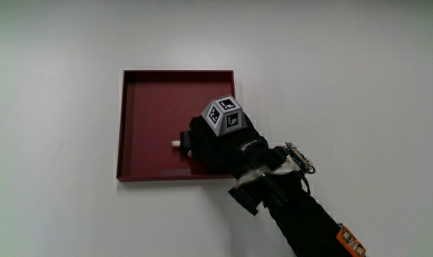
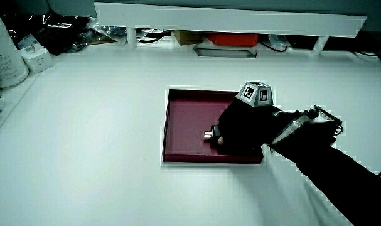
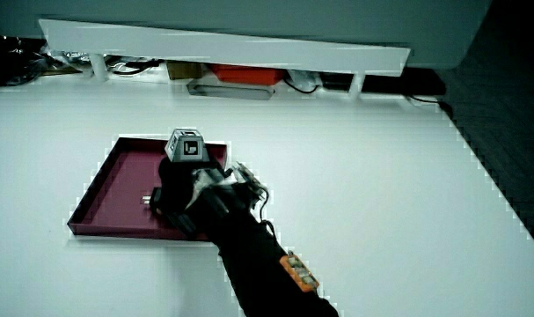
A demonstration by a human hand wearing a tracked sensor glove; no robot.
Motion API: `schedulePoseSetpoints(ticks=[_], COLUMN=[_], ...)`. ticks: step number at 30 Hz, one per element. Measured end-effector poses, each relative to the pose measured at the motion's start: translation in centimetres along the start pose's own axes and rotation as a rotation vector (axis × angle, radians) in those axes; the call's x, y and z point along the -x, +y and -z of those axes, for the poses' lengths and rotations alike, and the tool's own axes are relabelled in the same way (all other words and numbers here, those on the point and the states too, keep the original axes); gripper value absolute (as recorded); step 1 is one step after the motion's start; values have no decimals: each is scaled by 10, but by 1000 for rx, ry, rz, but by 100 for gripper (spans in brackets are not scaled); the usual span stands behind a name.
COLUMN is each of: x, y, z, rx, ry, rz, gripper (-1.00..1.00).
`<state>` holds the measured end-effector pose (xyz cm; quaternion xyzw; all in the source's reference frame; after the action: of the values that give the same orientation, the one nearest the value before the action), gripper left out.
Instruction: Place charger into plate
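Note:
A dark red square plate with a low rim lies on the white table, seen in both side views. The gloved hand hovers low over the part of the plate nearer the person, fingers curled around the charger. Only the charger's small pale end sticks out from the fingers, toward the plate's middle. Both side views show this tip just above the plate's floor. The hand hides the rest of the charger. A patterned cube sits on the back of the hand.
A low white partition runs along the table's edge farthest from the person, with cables and boxes under it. A white bottle and a small white block stand at a table corner. The table's edge meets dark floor.

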<state>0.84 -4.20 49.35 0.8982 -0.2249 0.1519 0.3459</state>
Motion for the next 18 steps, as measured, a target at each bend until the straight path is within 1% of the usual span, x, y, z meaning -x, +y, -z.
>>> schedulePoseSetpoints(ticks=[1,2,3,4,6,7,8,9,10,11,13,14,17,18], x=[-2,-1,-4,-4,-2,-5,-4,-4,-3,-6,-6,-6,-7,-7], y=[2,1,2,1,-2,1,1,0,-1,1,-1,-1,-5,-7], z=[2,1,4,3,1,5,5,5,4,7,6,6,3,0], rx=[13,10,22,23,3,19,35,33,25,30,33,32,33,23], ry=[6,9,12,28,12,16,29,33,20,21,32,25,38,36], rz=[1,1,3,2,5,13,-2,-4,-5,8,-7,-3,-4,-5], gripper=[0,0,0,0,0,-5,-10,-14,-19,-24,-33,-38,-52,-57])
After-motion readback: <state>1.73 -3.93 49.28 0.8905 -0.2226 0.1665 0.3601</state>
